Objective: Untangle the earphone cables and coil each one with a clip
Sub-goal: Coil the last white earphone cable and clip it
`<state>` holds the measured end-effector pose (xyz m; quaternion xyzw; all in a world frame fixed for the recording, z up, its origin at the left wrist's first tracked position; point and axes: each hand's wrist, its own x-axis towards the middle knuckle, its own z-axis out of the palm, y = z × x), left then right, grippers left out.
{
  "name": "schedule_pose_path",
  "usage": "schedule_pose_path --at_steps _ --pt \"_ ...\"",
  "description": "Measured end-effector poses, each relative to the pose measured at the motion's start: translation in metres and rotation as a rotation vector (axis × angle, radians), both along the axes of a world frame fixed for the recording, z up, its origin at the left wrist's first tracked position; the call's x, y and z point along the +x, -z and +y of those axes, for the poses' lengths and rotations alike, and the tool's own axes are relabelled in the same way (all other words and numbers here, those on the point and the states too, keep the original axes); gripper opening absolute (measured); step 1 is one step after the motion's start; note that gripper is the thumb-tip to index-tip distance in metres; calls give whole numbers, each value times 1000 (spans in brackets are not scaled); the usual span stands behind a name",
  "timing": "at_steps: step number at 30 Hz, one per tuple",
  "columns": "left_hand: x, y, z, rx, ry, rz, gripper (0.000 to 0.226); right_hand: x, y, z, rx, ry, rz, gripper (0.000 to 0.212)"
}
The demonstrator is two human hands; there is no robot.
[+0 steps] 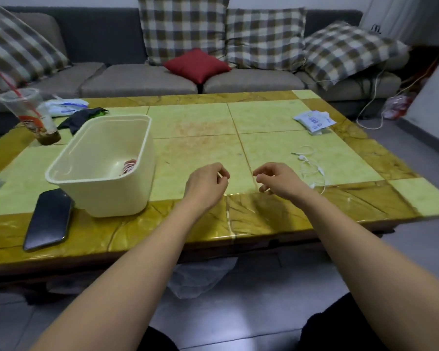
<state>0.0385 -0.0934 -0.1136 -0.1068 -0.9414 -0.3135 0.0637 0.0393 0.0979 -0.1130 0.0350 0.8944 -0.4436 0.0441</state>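
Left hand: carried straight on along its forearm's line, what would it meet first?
Nothing on the table, it seems: the left hand points over bare tiles toward the sofa beyond the far edge. Depth is uncertain.

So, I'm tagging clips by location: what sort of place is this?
Most likely a home living room: a grey sofa with checked cushions behind a low tiled coffee table that holds a phone and drink cup.

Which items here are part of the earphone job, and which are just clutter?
Job: earphones; tub holding what looks like a coiled cable; left hand; right hand.
Lying about: phone; cup; dark cloth; packet; red cushion.
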Motion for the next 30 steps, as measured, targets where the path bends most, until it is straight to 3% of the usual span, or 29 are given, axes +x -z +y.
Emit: schedule_pose_path --at_steps 3,8,11,15,24,27,30 --pt "-10 18 40 -49 92 -75 24 2 6 40 196 80 41 32" --pt "-26 33 98 -66 116 24 29 -1 26 62 385 -57 -57 45" --pt "-37 47 113 -141 137 2 36 -7 35 66 442 -75 -35 32" --pt "-47 60 114 -206 106 -10 30 -15 41 68 465 -76 -26 9" --pt "-42 61 91 -138 -14 71 17 -4 30 75 291 -78 1 17" --pt "-35 57 72 -121 -173 111 21 0 23 78 211 48 84 25" --pt "-25 50 58 -164 -273 16 33 3 19 72 42 32 47 24"
